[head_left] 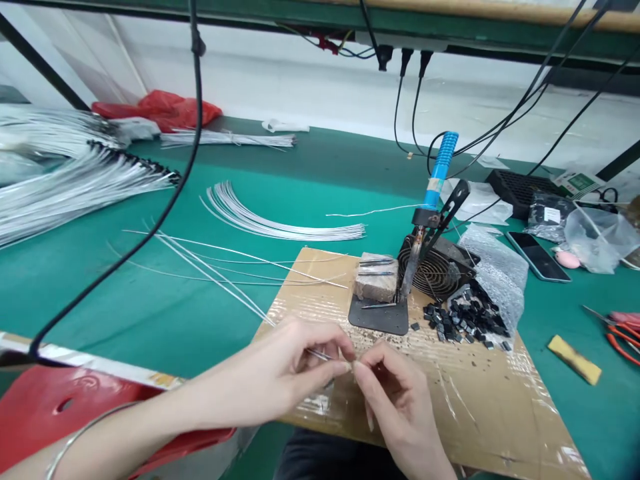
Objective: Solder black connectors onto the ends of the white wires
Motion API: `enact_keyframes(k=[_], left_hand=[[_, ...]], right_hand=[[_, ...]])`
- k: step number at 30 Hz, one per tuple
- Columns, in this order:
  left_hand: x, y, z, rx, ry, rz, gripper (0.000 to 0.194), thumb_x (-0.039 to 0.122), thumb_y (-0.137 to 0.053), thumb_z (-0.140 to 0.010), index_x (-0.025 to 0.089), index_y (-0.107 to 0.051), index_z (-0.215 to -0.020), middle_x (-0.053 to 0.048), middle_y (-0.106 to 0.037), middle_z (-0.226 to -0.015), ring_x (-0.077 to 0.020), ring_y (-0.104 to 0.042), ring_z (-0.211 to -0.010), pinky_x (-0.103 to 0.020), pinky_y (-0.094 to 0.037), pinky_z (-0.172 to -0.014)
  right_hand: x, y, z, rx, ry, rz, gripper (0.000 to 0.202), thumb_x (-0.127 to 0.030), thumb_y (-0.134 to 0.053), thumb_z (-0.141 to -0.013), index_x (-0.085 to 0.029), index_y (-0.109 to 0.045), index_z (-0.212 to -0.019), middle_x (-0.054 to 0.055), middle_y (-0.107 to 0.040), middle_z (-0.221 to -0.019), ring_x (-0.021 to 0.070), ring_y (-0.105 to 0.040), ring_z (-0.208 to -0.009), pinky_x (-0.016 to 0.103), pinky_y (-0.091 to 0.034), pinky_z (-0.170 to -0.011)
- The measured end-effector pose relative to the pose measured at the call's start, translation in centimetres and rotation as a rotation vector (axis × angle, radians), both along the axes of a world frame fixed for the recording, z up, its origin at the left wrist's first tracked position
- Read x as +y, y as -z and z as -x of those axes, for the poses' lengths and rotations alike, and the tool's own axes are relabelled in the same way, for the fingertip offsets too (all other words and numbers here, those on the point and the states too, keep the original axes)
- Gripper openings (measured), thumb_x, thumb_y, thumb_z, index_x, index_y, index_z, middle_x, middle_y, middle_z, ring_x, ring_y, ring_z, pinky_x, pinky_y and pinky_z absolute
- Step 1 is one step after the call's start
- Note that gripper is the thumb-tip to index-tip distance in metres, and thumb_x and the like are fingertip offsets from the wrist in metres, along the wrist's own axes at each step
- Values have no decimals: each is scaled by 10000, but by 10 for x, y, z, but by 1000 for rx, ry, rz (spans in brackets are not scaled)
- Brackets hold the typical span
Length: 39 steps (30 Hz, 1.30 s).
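Observation:
My left hand (310,373) is closed around thin white wires (220,285), which run from it up and to the left across the bench. Its thumb and forefinger pinch together over the cardboard sheet (500,413). My right hand (393,393) meets those fingertips with its own thumb and forefinger pinched; whatever is between them is too small to make out. Just beyond the hands, a blue-handled soldering iron (443,160) leans tip-down in a stand, beside a block (376,287) with metal pins on it. Small black plastic pieces (463,320) spill from a bag to the right.
A curved bundle of white wires (280,223) lies on the green mat, with larger bundles (75,180) at far left. Rightward are bubble wrap (495,267), a phone (537,255), a yellow sponge (575,359) and orange-handled pliers (623,340). A black cable (195,133) hangs at left.

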<state>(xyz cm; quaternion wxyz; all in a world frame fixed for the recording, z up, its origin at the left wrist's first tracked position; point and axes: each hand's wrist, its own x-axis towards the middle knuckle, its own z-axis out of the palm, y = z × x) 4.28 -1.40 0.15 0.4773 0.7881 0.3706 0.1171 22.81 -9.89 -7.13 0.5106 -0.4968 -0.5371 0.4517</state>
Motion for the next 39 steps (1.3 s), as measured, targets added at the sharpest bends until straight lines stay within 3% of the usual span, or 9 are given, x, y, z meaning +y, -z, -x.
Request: enact_keyframes(k=[6,9,12,18,22,28,39], left_hand=[[10,15,-24,14,26,221,273,397,-570,-933,160,-670,-841,20,-565,-686,-138,-438,-638,-261,-318,-586],[15,17,-31,-32,48,266,269,398,-591,-899,154,-649,-803,23,-552,-676,-140,-441,-649,-265,-326,-607],[17,19,-35,-76,51,313,249,385,-618,-858,159,-619,-752,31,-534,-663,-133,-429,-643,-260,-329,-607],[19,32,-36,-153,-22,417,253,382,-663,-834,169,-590,-718,55,-493,-611,-110,-386,-586,-247,-292,-560],[20,38,-32,-176,-59,411,277,393,-665,-866,168,-600,-719,45,-519,-619,-109,-414,-586,-244,-301,-564],[18,37,-32,-180,-91,412,278,407,-687,-866,172,-594,-748,53,-497,-621,-109,-409,-588,-235,-304,-558],[13,30,-36,-171,-174,385,321,472,-646,-853,163,-606,-773,16,-569,-658,-118,-463,-593,-231,-352,-553]], right_hand=[[-3,-7,-5,170,60,148,402,-496,-557,-1033,-190,-590,-773,-62,-485,-573,67,-438,-451,205,-350,-478],[-1,-6,-9,203,46,132,383,-485,-594,-1013,-188,-585,-771,-65,-496,-582,60,-438,-434,195,-341,-455],[0,-3,-10,92,70,67,354,-424,-584,-1023,-192,-583,-756,-71,-473,-563,63,-411,-430,199,-310,-440],[-2,-1,-7,-337,355,-217,252,-205,-571,-995,-191,-595,-744,-20,-539,-666,101,-483,-581,230,-349,-539],[-2,-6,-9,-105,581,-24,292,-345,-614,-1008,-195,-638,-759,-44,-513,-577,85,-458,-465,216,-359,-455],[-1,-11,-3,175,469,180,238,-407,-734,-916,-193,-802,-836,12,-693,-710,76,-554,-454,197,-487,-440],[-3,-10,5,270,376,227,276,-450,-745,-909,-185,-814,-880,7,-651,-622,106,-567,-483,218,-507,-471]])
